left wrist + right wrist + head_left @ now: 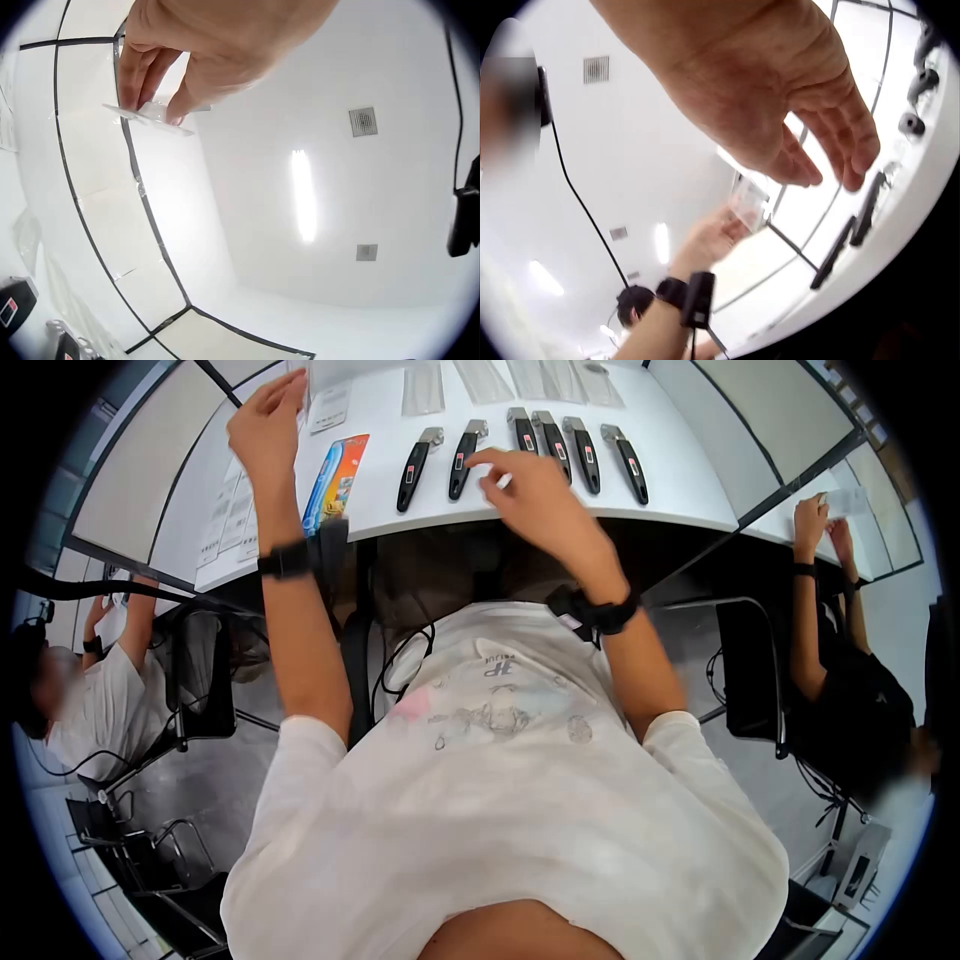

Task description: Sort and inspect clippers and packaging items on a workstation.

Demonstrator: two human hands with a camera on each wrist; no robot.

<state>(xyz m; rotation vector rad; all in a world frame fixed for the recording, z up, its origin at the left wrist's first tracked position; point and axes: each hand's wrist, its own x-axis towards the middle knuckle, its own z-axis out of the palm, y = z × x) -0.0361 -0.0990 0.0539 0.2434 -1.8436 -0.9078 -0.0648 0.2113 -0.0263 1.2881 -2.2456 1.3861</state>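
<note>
The left hand (268, 435) is raised over the table's left side; in the left wrist view its fingers and thumb pinch a thin clear plastic piece (154, 120). In the right wrist view the clear piece (750, 204) shows at that hand's fingertips. The right hand (540, 495), fingers bent loosely and holding nothing, hovers over the table's front near the black-handled tools. Several of these tools stand in a row, among them one at the left (413, 470) and one at the right (630, 465). Left of them lies an orange and blue package (335, 480).
Clear plastic sleeves (424, 388) lie along the back of the white table (690, 495). White printed packs (235, 520) lie at the left. Panels border both sides. Another person sits at the left (110, 700), and one at the right (850, 690).
</note>
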